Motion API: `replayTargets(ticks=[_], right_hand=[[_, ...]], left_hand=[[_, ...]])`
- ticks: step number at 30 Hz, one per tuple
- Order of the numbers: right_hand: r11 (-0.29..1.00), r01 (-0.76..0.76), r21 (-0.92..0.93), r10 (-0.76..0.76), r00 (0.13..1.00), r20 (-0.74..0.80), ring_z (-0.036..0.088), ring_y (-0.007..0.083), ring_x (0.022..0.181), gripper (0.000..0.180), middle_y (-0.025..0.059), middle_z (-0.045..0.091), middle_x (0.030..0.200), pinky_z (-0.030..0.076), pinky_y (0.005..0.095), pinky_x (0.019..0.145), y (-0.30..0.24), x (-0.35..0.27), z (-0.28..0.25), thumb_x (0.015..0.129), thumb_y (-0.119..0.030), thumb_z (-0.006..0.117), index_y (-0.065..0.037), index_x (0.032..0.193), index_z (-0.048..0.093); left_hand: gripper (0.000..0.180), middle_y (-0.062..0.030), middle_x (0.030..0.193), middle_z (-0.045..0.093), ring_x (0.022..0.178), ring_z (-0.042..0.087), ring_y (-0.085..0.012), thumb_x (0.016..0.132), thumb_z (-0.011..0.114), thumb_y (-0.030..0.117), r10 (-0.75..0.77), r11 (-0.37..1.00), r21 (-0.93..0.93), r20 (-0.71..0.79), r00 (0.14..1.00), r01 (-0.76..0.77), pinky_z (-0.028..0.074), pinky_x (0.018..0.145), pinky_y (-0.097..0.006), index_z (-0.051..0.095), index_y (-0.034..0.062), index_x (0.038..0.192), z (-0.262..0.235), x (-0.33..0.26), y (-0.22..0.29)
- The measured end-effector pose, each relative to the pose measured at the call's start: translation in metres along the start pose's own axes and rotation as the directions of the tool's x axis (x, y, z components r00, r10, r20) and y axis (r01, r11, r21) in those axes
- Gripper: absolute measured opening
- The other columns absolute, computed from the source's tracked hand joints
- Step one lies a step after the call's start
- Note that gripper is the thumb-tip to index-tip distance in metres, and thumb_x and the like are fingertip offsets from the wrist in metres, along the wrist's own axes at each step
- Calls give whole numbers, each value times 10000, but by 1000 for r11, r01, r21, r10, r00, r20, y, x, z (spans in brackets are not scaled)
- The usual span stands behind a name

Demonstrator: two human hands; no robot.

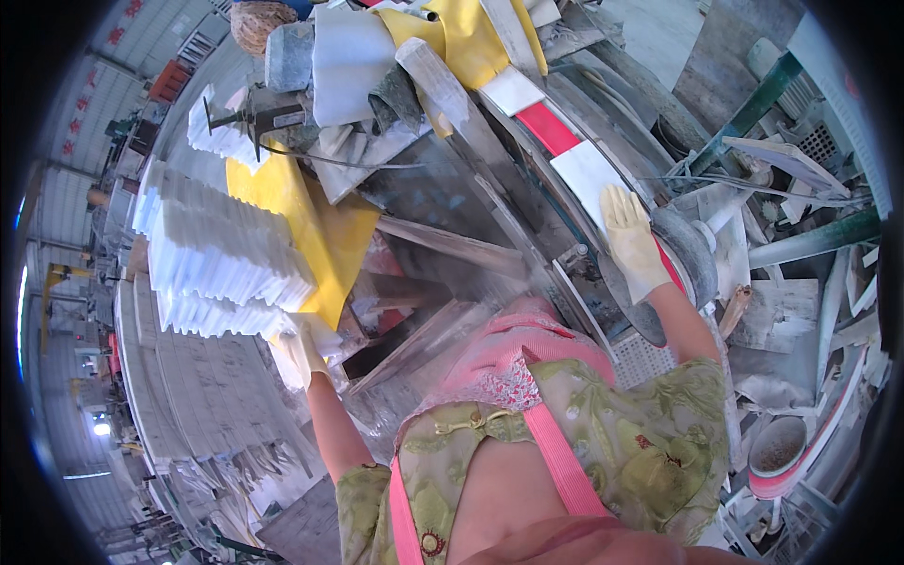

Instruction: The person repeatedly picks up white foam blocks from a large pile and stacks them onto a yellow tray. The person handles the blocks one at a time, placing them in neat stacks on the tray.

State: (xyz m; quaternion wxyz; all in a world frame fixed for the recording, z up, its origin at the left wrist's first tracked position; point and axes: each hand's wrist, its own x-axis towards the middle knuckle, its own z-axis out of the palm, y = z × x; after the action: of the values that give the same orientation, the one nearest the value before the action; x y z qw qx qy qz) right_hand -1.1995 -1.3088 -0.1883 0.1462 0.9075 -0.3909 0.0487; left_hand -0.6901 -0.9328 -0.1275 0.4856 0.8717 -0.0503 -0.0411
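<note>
Your right hand (pixel 633 243) is lying flat, fingers spread, on the white tile (pixel 589 174) sitting on the belt (pixel 556 132) just before the wheel (pixel 692 250). Keep that palm flat and your fingertips away from the wheel, I'd say. Your left hand (pixel 299 353) is down at the tile stack (pixel 221 259), touching its near edge; can't tell if it's actually gripping one.

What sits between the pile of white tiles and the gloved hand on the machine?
A yellow sheet and dusty grey slabs, seen in the head view.
</note>
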Motion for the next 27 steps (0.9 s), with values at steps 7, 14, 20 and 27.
replayTargets(ticks=[7,14,20,27], right_hand=[[987,158,26,-143,943,-299,524,249,1355,519,137,576,1415,355,439,1196,24,27,-10,893,-149,542,8,1388,541],[969,220,112,-223,975,9,398,241,1461,716,121,447,1562,273,483,1229,22,57,-26,894,-261,617,-30,1531,387],[975,169,-147,-164,986,43,337,245,1503,694,124,379,1614,251,483,1236,1,76,-6,935,-194,550,-17,1566,324],[986,-89,144,53,970,238,586,362,1271,596,240,580,1393,466,486,1050,0,107,-45,976,-244,472,-46,1530,379]], left_hand=[[611,-191,1296,559,1126,605,-289,881,671,135,-25,999,-26,65,998,27,519,964,-399,433,-34,1418,-5,2,-2],[630,-207,1350,551,1162,596,-306,881,667,164,-30,997,73,19,999,28,501,994,-391,444,-52,1430,-2,3,3],[653,-215,1317,563,1150,592,-301,873,680,237,-12,997,83,24,1000,10,497,973,-391,456,-67,1406,-6,-13,13],[685,-209,1283,621,1206,605,-336,858,707,352,21,966,258,-34,999,-12,466,1026,-385,513,-52,1375,-6,6,0]])
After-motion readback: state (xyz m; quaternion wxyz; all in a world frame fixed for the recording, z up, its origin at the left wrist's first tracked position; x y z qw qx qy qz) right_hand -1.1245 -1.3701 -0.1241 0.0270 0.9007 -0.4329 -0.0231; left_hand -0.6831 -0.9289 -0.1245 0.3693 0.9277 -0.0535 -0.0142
